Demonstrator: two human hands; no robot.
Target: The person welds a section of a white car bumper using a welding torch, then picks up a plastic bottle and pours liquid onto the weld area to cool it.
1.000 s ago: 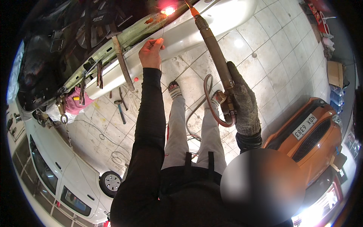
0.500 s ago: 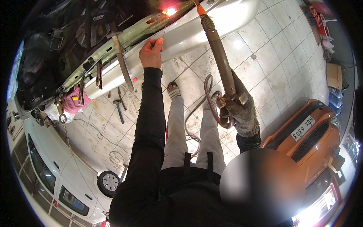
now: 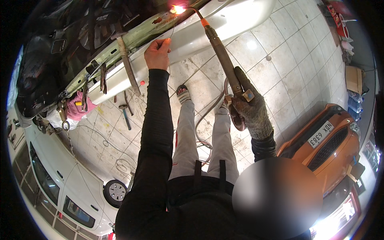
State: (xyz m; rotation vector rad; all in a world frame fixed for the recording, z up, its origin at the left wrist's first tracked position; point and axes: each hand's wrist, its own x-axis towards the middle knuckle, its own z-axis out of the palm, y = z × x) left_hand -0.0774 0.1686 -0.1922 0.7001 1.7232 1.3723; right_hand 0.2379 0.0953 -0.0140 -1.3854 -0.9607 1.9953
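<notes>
My bare left hand (image 3: 157, 55) is closed in a pinch around a thin wire (image 3: 173, 31), which runs up toward a bright orange-red glow (image 3: 178, 9) on the car body's edge (image 3: 154, 25). In my gloved right hand (image 3: 254, 112) is the handle of a brown gas torch (image 3: 222, 52). The torch slants up and left, and its bent neck ends at the glow. Brown hoses (image 3: 211, 107) hang from the torch's rear end below that hand. A white bumper (image 3: 192, 39) lies along the car body, beyond my left hand.
A hammer (image 3: 129, 68) and clamping pliers (image 3: 103, 80) rest along the car's edge, near a pink cloth (image 3: 78, 107). Another hammer (image 3: 125, 116) lies on the tiled floor. A white car (image 3: 66, 176) stands at left, an orange car (image 3: 320, 140) at right.
The torch has swung left and its neck now reaches the glow. My right hand has shifted slightly. My left hand has moved a little left and up, still pinching the wire.
</notes>
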